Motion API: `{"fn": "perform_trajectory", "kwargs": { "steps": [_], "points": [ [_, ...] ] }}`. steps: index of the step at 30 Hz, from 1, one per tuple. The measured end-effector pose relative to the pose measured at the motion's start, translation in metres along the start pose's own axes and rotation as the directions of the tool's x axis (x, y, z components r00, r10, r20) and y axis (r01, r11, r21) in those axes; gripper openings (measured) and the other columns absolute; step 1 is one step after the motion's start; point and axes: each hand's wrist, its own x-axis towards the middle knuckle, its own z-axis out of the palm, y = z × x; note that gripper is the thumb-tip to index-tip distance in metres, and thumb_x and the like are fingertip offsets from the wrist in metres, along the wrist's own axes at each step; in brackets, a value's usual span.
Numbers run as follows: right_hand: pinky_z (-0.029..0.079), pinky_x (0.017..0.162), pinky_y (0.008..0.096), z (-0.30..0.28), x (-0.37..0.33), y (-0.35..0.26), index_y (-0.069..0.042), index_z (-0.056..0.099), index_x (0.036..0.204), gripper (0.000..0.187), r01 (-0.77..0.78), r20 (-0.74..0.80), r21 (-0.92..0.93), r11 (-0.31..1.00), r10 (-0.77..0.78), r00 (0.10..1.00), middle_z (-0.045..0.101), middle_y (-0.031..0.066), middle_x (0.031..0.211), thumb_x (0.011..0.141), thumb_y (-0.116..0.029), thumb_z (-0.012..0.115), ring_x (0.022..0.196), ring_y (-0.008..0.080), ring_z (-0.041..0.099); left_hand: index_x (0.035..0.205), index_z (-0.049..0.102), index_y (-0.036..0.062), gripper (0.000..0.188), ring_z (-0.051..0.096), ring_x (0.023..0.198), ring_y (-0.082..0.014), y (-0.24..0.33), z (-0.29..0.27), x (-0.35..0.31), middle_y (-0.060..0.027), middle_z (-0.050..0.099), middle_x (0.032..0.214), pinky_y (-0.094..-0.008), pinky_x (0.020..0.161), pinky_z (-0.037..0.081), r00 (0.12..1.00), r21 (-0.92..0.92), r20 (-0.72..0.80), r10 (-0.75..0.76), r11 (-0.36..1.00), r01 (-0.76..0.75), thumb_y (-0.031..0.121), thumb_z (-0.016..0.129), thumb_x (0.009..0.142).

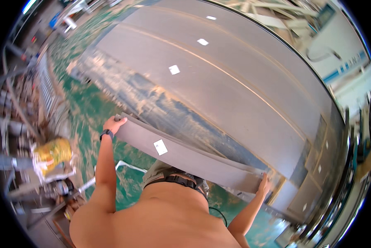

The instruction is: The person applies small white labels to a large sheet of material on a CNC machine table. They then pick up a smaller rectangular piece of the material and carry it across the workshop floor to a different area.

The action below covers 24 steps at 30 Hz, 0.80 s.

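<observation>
A long grey-brown board [193, 160] with a white label [160, 147] spans the space in front of my waist. My left hand [114, 123], with a dark watch at the wrist, grips its left end, thumb over the top face. At the other end my right hand [264, 184] holds the board's right edge; its fingers are partly hidden. Behind the board's far edge shows at least one more layer of similar panel, and I cannot tell whether it is held too. The board lies beside the near edge of a dusty machine table.
Large grey-brown panels [235, 109] with white labels cover the table [152, 99], sawdust along their cut lines. Smaller cut pieces [305, 198] lie at the right end. A yellow sack [53, 155] stands at left on the dusty green floor. Offcuts [284, 14] pile up beyond the table.
</observation>
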Motion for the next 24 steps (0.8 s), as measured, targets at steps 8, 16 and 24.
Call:
{"fn": "perform_trajectory", "kwargs": {
  "steps": [8, 16, 24],
  "points": [
    [0.044, 0.090, 0.0381, 0.010, 0.003, -0.041, -0.001, 0.059, 0.118, 0.050, 0.154, 0.055, 0.348, 0.925, -0.185, 0.981, 0.060, 0.0155, 0.113, 0.085, -0.038, 0.057, 0.105, 0.0268, 0.056, 0.126, 0.051, -0.0032, 0.099, 0.053, 0.116, -0.0341, -0.112, 0.024, 0.007, -0.0244, 0.055, 0.124, -0.0390, 0.096, 0.042, 0.967, -0.254, 0.255, -0.017, 0.964, 0.084, 0.071, 0.068, 0.062],
    [0.045, 0.089, 0.0383, 0.144, -0.106, -0.211, -0.001, 0.059, 0.118, 0.051, 0.195, 0.325, 0.390, 0.900, -0.333, 0.885, 0.061, 0.0157, 0.112, 0.085, -0.039, 0.057, 0.104, 0.0266, 0.056, 0.134, 0.042, -0.0018, 0.104, 0.045, 0.124, -0.0345, -0.115, -0.008, 0.019, -0.0239, 0.045, 0.136, -0.0406, 0.102, 0.037, 0.897, -0.495, 0.393, 0.204, 0.869, 0.019, 0.070, 0.068, 0.063],
    [0.045, 0.089, 0.0385, 0.335, -0.305, -0.352, 0.000, 0.059, 0.118, 0.051, 0.314, 0.535, 0.322, 0.893, -0.445, 0.718, 0.061, 0.0160, 0.112, 0.086, -0.040, 0.056, 0.103, 0.0263, 0.056, 0.134, 0.043, -0.0020, 0.103, 0.043, 0.126, -0.0354, -0.213, 0.014, 0.076, -0.0226, 0.043, 0.138, -0.0422, 0.103, 0.035, 0.864, -0.497, 0.441, 0.243, 0.868, 0.009, 0.072, 0.063, 0.065]
  ]
}}
